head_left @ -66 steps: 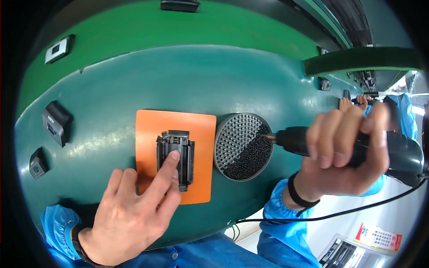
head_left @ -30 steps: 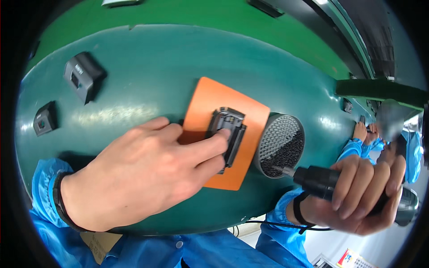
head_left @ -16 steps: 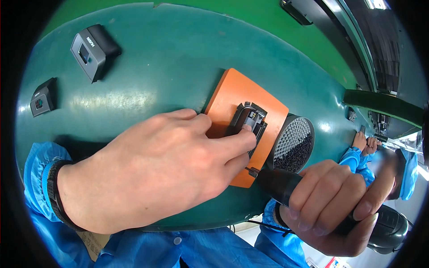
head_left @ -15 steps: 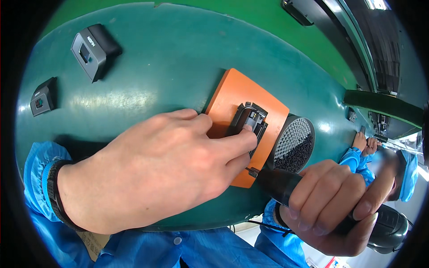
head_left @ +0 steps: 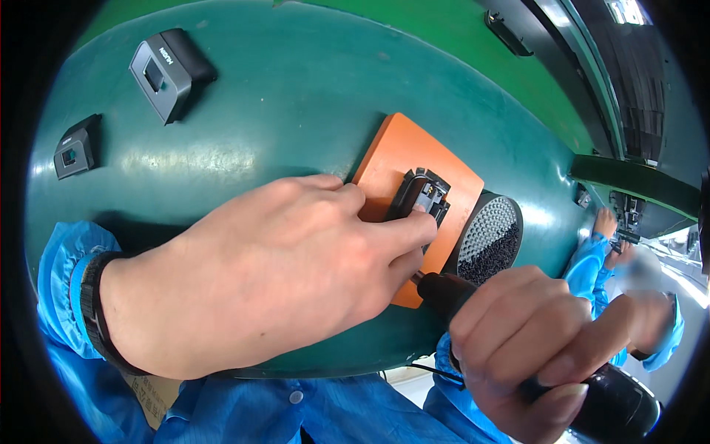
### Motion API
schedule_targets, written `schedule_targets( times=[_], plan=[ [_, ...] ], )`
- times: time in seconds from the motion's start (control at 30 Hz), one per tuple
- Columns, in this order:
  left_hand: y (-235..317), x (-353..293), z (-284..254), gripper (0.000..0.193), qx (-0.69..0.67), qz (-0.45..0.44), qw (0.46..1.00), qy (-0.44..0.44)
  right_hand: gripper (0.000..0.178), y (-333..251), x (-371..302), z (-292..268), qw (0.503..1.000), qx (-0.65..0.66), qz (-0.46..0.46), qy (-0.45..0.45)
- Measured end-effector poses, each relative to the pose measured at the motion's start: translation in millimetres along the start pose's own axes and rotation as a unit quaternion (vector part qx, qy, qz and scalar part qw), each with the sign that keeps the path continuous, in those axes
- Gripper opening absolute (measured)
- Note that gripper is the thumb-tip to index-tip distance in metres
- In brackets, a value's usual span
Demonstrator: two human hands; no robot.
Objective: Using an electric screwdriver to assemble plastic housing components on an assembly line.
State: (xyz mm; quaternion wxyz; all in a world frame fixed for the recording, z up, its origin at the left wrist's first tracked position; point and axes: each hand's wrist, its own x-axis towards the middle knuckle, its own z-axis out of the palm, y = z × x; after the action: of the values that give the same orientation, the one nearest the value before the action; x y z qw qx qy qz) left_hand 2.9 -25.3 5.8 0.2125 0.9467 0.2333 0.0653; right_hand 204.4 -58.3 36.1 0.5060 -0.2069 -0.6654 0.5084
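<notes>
A small black plastic assembly [head_left: 431,194] sits in a slot of the orange block [head_left: 462,177]. My left hand [head_left: 259,274] lies over the block's left side, its fingers closed about the assembly and the index fingertip on its inner parts. My right hand [head_left: 518,340] is wrapped round a black electric screwdriver [head_left: 447,294]. The tool's nose points left at the block's lower edge, close under my left fingers. Those fingers hide the end of the bit, so whether it touches anything cannot be told.
A round dish [head_left: 488,240] with dimples and many small black screws stands right of the block. Two grey-black housings, one larger [head_left: 164,74] and one smaller [head_left: 76,148], lie far left on the green table [head_left: 296,89]. A co-worker's sleeve [head_left: 584,263] and hands are at the right.
My right hand has brought the screwdriver left, so its bit now goes out of sight beneath my left fingers. My left hand keeps its hold. The whole view has shifted slightly.
</notes>
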Motion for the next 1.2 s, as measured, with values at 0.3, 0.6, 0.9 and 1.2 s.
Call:
schedule_targets(
  times=[0.3, 0.6, 0.9, 1.2],
  plan=[
    [4.0, 3.2, 2.0, 0.035, 0.022, -0.002, 1.0, 0.006, 0.023, -6.4, -2.4, -0.7, 0.996, 0.002, 0.026, 0.086],
    [4.2, 12.4, -5.3, 0.062, -0.011, -0.011, 0.999, -0.037, 0.012, -29.0, -21.3, -64.6, 0.967, -0.024, -0.046, 0.251],
    [1.7, 13.9, -11.2, 0.06, -0.041, -0.005, 0.998, -0.046, 0.016, -18.5, -23.1, -58.5, 0.985, -0.007, 0.034, 0.168],
    [1.4, 12.8, -11.0, 0.06, -0.052, -0.01, 0.997, -0.051, 0.017, -6.8, -21.6, -53.9, 0.98, -0.021, -0.004, 0.196]
  ],
)
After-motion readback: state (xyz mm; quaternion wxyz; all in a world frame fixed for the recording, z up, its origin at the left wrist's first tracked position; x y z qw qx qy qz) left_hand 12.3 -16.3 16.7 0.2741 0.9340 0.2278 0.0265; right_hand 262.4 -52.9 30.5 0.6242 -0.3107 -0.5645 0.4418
